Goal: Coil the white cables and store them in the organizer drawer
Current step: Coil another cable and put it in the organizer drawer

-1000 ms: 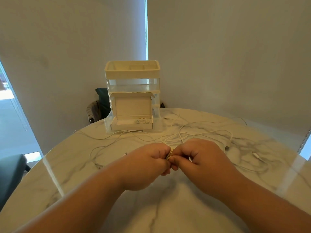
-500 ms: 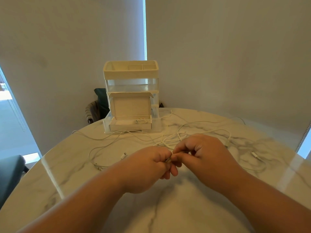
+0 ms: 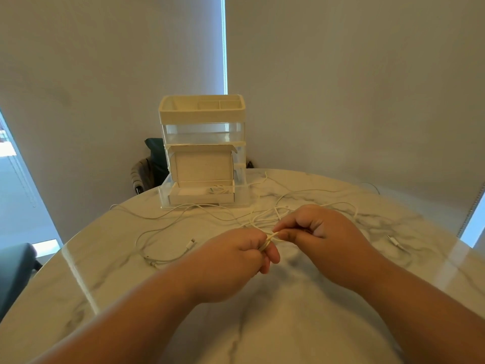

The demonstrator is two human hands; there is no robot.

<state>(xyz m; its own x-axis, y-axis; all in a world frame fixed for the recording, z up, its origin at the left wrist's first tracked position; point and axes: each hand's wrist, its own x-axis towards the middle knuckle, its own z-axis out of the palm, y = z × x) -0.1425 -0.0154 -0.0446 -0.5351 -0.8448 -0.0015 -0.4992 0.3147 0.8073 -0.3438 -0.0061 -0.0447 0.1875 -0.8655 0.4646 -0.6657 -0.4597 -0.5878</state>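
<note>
Several thin white cables [image 3: 168, 222] sprawl in loose loops over the marble table [image 3: 249, 311]. My left hand [image 3: 231, 261] and my right hand [image 3: 315, 232] meet at the table's middle, both pinching the same folded stretch of white cable [image 3: 270, 239] between thumbs and fingers. The rest of that cable trails back into the tangle behind my right hand. The cream organizer [image 3: 203, 151] stands at the far edge, its bottom drawer [image 3: 202, 197] pulled out, with a small coiled cable [image 3: 219, 190] inside.
Loose connector ends lie on the table at left [image 3: 190, 243] and right [image 3: 393, 241]. A dark chair with a bag [image 3: 149, 164] stands behind the organizer. Another dark seat [image 3: 13, 271] is at the left edge. Walls and window strips close in behind.
My right hand has drawn slightly right and away from my left, stretching a short length of cable between them. The view has shifted a little.
</note>
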